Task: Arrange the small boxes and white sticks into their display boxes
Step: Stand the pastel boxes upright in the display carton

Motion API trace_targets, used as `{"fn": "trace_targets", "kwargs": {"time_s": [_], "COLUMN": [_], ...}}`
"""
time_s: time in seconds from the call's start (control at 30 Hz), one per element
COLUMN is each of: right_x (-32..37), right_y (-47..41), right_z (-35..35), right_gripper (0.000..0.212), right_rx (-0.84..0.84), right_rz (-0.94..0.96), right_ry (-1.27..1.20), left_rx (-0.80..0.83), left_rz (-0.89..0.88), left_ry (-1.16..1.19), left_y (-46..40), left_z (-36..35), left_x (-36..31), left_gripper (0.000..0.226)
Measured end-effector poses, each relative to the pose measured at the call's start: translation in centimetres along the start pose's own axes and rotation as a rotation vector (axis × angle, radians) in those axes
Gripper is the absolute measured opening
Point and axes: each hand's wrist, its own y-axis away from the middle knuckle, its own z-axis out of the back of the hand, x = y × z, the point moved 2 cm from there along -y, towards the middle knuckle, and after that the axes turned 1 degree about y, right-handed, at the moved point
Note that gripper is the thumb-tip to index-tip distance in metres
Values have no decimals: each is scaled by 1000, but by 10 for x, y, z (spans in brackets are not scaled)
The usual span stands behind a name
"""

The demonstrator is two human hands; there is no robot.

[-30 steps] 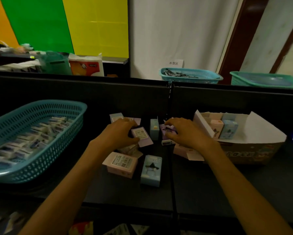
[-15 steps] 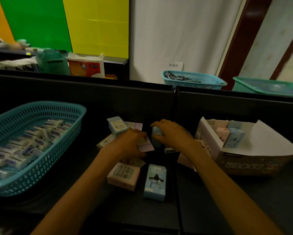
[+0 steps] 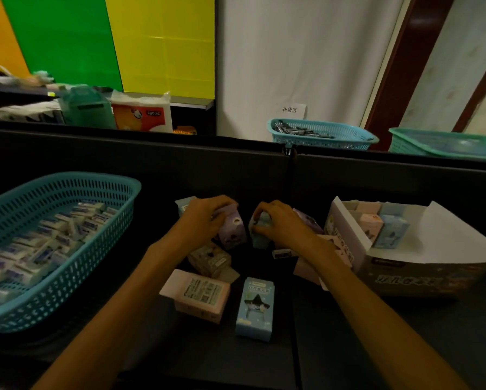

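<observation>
Small pastel boxes lie scattered on the dark table (image 3: 348,347). My left hand (image 3: 205,218) grips a purple box (image 3: 232,230) standing upright in the pile. Beside it, my right hand (image 3: 278,223) grips a light blue box (image 3: 260,237). Nearer to me lie a pink box (image 3: 199,295) and a blue box (image 3: 254,308) with a dark figure printed on it. A beige box (image 3: 210,258) lies under my left wrist. The open display box (image 3: 421,274) at the right holds pink and blue boxes in its back corner.
A teal basket (image 3: 67,266) at the left is filled with several small wrapped white pieces. A dark partition (image 3: 123,156) runs behind the table. Beyond it stand a blue basket (image 3: 320,133), a green basket (image 3: 447,143) and a tissue pack (image 3: 142,114).
Both hands have shifted farther back in the pile. My left hand has taken up the purple box and stood it upright; my right hand now holds the light blue box.
</observation>
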Motion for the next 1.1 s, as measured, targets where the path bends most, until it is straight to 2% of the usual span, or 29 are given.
{"fn": "trace_targets", "kwargs": {"time_s": [0.13, 0.27, 0.43, 0.5, 0.63, 0.8, 0.9, 1.0, 1.1], "right_x": [2, 3, -1, -3, -11, -27, -38, -57, -83], "right_y": [5, 18, 39, 48, 67, 99, 121, 138, 153], "right_z": [14, 39, 67, 75, 91, 114, 134, 154, 167], "right_gripper": [21, 19, 21, 24, 32, 54, 65, 56, 47], "right_rx": [-72, -175, -254, -281, -321, -425, -434, -477, -505], "right_rz": [-15, -21, -16, -14, -34, -68, -70, -114, -156], "right_ry": [-127, -298, -461, -486, -520, -608, -581, -476, -426], "left_rx": [-51, -108, -98, -84, -56, -145, -173, -187, -185], "left_rz": [-24, -69, 14, 26, 20, -43, -116, -149, -176], "left_ry": [-36, 9, 98, 80, 36, 85, 138, 175, 218], "left_y": [3, 6, 7, 8, 9, 6, 4, -1, -10], "left_z": [6, 12, 13, 11, 6, 1, 1, 1, -2], "left_x": [-6, -15, -23, -26, -37, -47, -61, -79, -97], "left_gripper": [42, 29, 17, 20, 44, 44, 57, 71, 58]}}
